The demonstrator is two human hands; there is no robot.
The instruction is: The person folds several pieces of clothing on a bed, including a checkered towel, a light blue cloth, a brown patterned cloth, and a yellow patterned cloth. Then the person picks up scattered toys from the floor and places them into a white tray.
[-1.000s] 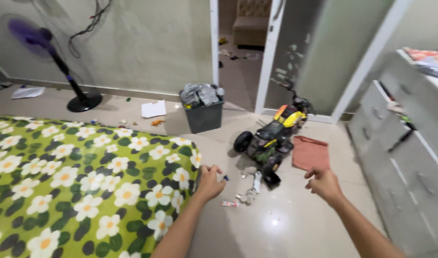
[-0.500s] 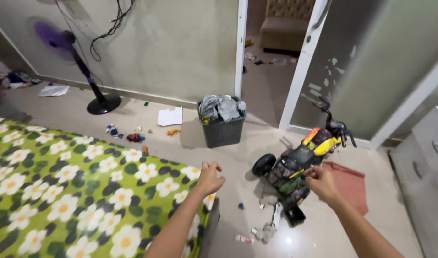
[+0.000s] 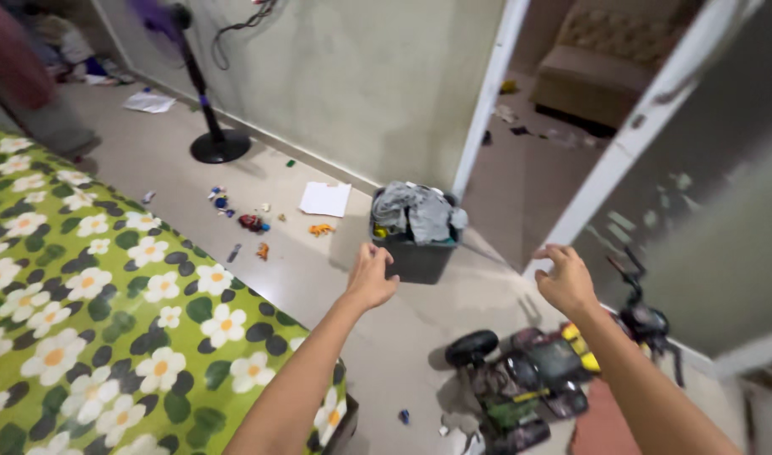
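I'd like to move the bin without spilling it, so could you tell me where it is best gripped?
Probably by the rim, one hand on each side wall, coming from above. The bin stands upright and is heaped with grey clothes above the rim, so a level two-sided lift suits it. The left hand and right hand hang open near it.

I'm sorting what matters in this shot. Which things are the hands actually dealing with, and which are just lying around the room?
In hand or nearest:
left hand, open, empty
right hand, open, empty
dark bin stuffed with grey cloth, just ahead of both

Lying about:
toy quad bike
flowered bedcover
standing fan
white paper
small toys on floor
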